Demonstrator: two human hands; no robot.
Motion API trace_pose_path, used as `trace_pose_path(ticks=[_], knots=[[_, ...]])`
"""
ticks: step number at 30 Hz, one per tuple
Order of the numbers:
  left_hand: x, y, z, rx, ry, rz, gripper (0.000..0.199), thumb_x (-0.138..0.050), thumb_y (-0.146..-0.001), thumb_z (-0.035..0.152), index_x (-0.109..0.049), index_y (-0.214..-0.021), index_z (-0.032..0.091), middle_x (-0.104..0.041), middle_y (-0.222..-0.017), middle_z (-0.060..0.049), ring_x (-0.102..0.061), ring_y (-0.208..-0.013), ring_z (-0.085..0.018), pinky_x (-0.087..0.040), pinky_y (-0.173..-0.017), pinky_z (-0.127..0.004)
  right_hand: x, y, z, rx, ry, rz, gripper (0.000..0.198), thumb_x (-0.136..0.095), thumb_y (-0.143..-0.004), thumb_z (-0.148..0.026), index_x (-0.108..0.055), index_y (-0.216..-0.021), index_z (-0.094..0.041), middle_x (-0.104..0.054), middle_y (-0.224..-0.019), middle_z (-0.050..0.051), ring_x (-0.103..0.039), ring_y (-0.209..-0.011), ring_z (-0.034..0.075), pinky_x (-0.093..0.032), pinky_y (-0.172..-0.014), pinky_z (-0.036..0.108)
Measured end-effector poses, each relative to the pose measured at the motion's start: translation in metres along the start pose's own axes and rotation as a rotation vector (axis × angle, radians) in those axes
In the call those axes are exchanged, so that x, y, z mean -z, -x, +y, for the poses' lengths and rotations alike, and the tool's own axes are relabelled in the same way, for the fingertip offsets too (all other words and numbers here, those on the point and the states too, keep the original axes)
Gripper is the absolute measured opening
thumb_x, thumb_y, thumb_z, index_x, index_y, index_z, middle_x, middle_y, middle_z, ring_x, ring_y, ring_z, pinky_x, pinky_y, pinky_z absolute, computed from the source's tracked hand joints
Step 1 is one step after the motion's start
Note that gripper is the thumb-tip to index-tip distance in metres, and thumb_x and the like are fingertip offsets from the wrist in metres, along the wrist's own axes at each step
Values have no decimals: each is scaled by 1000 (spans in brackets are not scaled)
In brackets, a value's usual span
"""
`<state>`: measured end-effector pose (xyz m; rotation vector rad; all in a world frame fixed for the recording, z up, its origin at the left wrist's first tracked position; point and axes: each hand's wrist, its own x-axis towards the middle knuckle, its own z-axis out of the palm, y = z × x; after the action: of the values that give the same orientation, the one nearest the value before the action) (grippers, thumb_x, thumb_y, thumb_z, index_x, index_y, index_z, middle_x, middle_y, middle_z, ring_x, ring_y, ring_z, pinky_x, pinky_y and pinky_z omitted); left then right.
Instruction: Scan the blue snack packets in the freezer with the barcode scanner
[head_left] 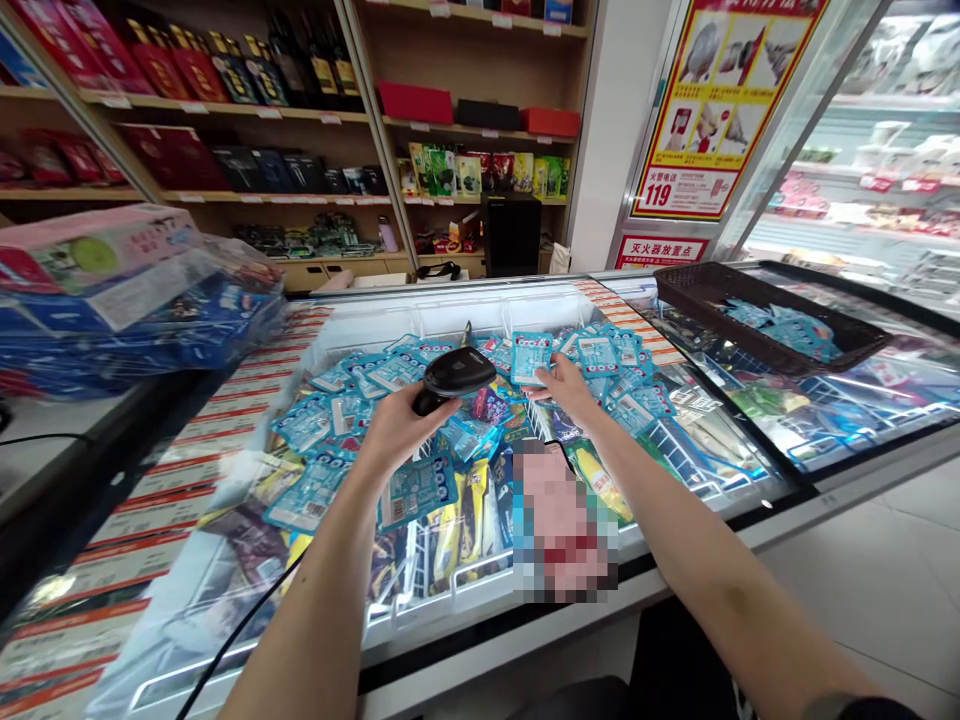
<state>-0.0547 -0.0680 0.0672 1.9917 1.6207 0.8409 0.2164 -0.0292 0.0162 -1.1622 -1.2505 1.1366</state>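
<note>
My left hand is wrapped round the handle of a black barcode scanner, its head turned to the right. A blue packet is pinched at its lower right edge by my right hand, with its printed back facing me. Many similar blue packets lie spread over the glass lid of the freezer, a pile to the left and another pile to the right. Under the glass, ice creams in coloured wrappers show in white wire baskets. The scanner's cable runs down past my left forearm.
A brown basket holding blue packets sits on the freezer to the right. Boxes wrapped in blue plastic are stacked at left. A blurred pinkish item lies near the front edge. Shelves with bottles and boxes stand behind.
</note>
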Motion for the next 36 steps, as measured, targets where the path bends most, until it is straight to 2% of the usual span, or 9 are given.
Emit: trace_pose_path(ticks=[7, 12, 16, 18, 20, 24, 26, 31, 36], knots=[[0, 1, 5, 18, -4, -8, 49, -62, -72, 65, -66, -83, 17, -59, -53, -1, -53, -50, -15, -33, -46, -24, 0, -4, 6, 20, 23, -16, 32, -64, -76, -23, -48, -104, -23, -60, -76, -4, -72, -67, 20, -60, -65, 36], [1, 1, 4, 13, -1, -18, 49, -63, -73, 66, -65, -81, 17, -60, -54, -1, -54, -52, -16, -34, -47, -24, 1, -9, 13, 133, 212, 83, 26, -60, -78, -32, -59, -102, -21, -55, -66, -4, -62, -58, 17, -54, -57, 32], [1, 1, 3, 3, 1, -17, 49, -63, -73, 65, -66, -84, 17, -60, -54, -1, -54, -52, -17, -34, -48, -25, -1, -9, 13, 311, 285, 162, 22, -59, -82, -40, -62, -88, -19, -61, -74, 1, -60, -69, 18, -53, -68, 32], [1, 1, 3, 2, -1, -21, 50, -63, -73, 65, -67, -87, 17, -60, -55, -1, -54, -52, -17, -34, -48, -25, -2, -8, 13, 339, 288, 174, 26, -59, -83, -44, -62, -88, -19, -64, -79, 3, -61, -75, 18, -54, -74, 33], [1, 1, 3, 1, -5, -20, 50, -62, -73, 65, -67, -89, 17, -60, -55, -1, -54, -52, -17, -34, -48, -25, -3, -6, 12, 318, 276, 167, 29, -60, -83, -47, -63, -90, -19, -65, -82, 3, -62, -77, 19, -57, -74, 33], [1, 2, 3, 0, -4, -18, 50, -62, -73, 64, -68, -88, 16, -60, -55, -1, -54, -52, -17, -34, -48, -25, -3, -1, 10, 234, 183, 138, 37, -60, -82, -54, -63, -99, -21, -65, -88, 3, -62, -70, 19, -61, -57, 34], [1, 2, 3, 3, -2, -23, 50, -62, -73, 64, -68, -88, 16, -59, -55, -1, -54, -52, -16, -34, -48, -25, -3, -1, 9, 210, 142, 131, 39, -61, -81, -54, -63, -100, -21, -65, -88, 3, -63, -68, 19, -62, -54, 36], [0, 2, 4, 4, -10, -17, 50, -62, -73, 64, -67, -85, 16, -59, -55, -1, -53, -52, -17, -34, -48, -25, -2, -8, 20, 174, 84, 122, 39, -67, -77, -43, -64, -107, -19, -67, -92, 5, -68, -78, 22, -65, -66, 42], [0, 2, 5, -5, -12, -31, 49, -63, -73, 64, -66, -86, 16, -59, -55, -1, -54, -53, -17, -34, -48, -25, -1, -14, 29, 171, 98, 125, 43, -65, -77, -35, -63, -116, -17, -68, -95, 6, -71, -76, 23, -65, -69, 45]])
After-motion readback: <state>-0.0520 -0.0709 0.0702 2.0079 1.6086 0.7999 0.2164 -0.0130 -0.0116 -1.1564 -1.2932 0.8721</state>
